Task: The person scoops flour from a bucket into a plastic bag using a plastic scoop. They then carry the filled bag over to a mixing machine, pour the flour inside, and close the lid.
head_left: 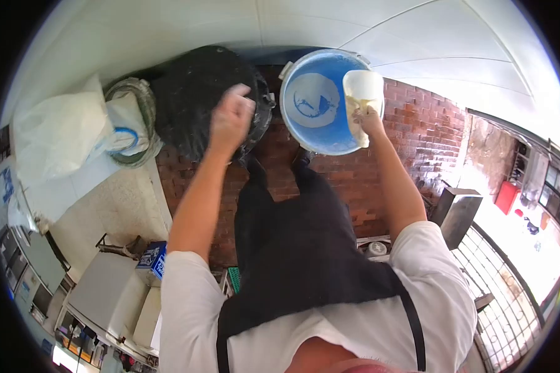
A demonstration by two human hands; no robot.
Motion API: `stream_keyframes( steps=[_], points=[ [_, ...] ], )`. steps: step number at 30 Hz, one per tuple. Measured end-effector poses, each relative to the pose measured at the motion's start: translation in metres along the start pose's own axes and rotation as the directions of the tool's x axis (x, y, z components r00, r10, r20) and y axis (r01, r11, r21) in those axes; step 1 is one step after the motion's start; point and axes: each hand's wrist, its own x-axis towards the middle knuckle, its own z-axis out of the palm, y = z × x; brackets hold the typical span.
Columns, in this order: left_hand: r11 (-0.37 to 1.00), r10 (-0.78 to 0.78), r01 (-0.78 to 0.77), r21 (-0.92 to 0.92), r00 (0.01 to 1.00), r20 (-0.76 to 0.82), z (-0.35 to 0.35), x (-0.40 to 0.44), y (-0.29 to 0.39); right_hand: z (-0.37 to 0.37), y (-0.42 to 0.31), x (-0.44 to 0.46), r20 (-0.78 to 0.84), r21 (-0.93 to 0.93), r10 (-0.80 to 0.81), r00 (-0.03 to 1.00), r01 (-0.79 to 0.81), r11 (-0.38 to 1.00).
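Observation:
A large blue tub point(330, 140) with pale residue on its bottom stands ahead on the brick floor. Over its right side my right hand point(368, 119) grips a whitish, translucent scoop point(363, 84); something cream-coloured hangs below the fingers, too unclear to name. My left hand point(233, 115) is raised above a black covered container point(193, 93), blurred by motion. Its fingers look curled, but whether they hold anything cannot be made out.
White sacks point(59, 133) and a greenish round container point(149, 149) are at the left. A blue box point(150, 261) sits by a grey-topped unit point(102, 292). At the right are a metal box point(457, 214) and barred grating point(501, 273).

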Motion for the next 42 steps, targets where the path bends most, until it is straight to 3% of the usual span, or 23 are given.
stream_keyframes(
  steps=[3,4,7,10,13,19,22,25,28,30,33,34,38,41,42],
  points=[
    [0.997,-0.045,0.059,-0.049,0.968,0.247,0.136,-0.009,-0.056,0.039,0.039,0.067,0.068,0.077,0.141,0.988,-0.146,0.986],
    [1.000,0.009,-0.011,0.006,0.969,0.245,0.173,-0.009,-0.086,0.058,0.065,0.097,0.107,0.172,0.133,0.985,-0.150,0.974],
    [0.968,0.152,-0.192,0.161,0.961,0.229,0.259,-0.004,-0.159,0.115,0.152,0.187,0.027,0.077,0.304,0.952,-0.306,0.949],
    [0.934,0.163,-0.220,0.282,0.963,0.215,0.294,-0.019,-0.181,0.154,0.202,0.251,-0.019,-0.117,0.384,0.923,-0.383,0.916],
    [0.901,0.268,-0.283,0.330,0.959,0.092,0.314,-0.024,-0.204,0.188,0.285,0.330,-0.199,-0.600,0.112,0.974,-0.211,0.772],
    [0.923,0.232,-0.274,0.270,0.957,0.177,0.312,-0.026,-0.209,0.229,0.245,0.357,-0.177,-0.631,-0.039,0.983,-0.083,0.772],
    [0.920,0.237,-0.279,0.274,0.955,0.178,0.314,-0.028,-0.214,0.260,0.241,0.373,0.123,-0.734,-0.064,0.990,0.134,0.666],
    [0.910,0.243,-0.288,0.297,0.953,0.179,0.314,-0.026,-0.211,0.278,0.234,0.346,0.436,-0.797,-0.132,0.890,0.450,0.402],
    [0.890,0.254,-0.298,0.346,0.953,0.167,0.313,-0.023,-0.205,0.249,0.232,0.311,0.472,-0.632,-0.238,0.849,0.514,0.580],
    [0.881,0.242,-0.290,0.375,0.955,0.170,0.311,-0.026,-0.199,0.215,0.248,0.299,0.402,-0.477,-0.254,0.880,0.438,0.762],
    [0.879,0.199,-0.270,0.393,0.957,0.211,0.309,-0.021,-0.191,0.150,0.225,0.251,0.504,-0.246,-0.032,0.863,0.180,0.952],
    [0.884,0.167,-0.254,0.392,0.955,0.243,0.305,-0.020,-0.183,0.136,0.221,0.231,0.523,-0.144,-0.006,0.852,0.095,0.985],
    [0.894,0.214,-0.310,0.323,0.930,0.300,0.280,-0.020,-0.161,0.086,0.168,0.136,0.427,-0.144,-0.082,0.900,0.157,0.977],
    [0.933,0.253,-0.306,0.189,0.933,0.257,0.235,-0.040,-0.099,0.054,0.133,0.075,0.328,-0.098,-0.098,0.939,0.138,0.986],
    [0.963,0.205,-0.248,0.104,0.926,0.316,0.211,-0.046,-0.070,0.045,0.119,0.057,0.290,-0.069,-0.094,0.952,0.119,0.990]
  ],
)
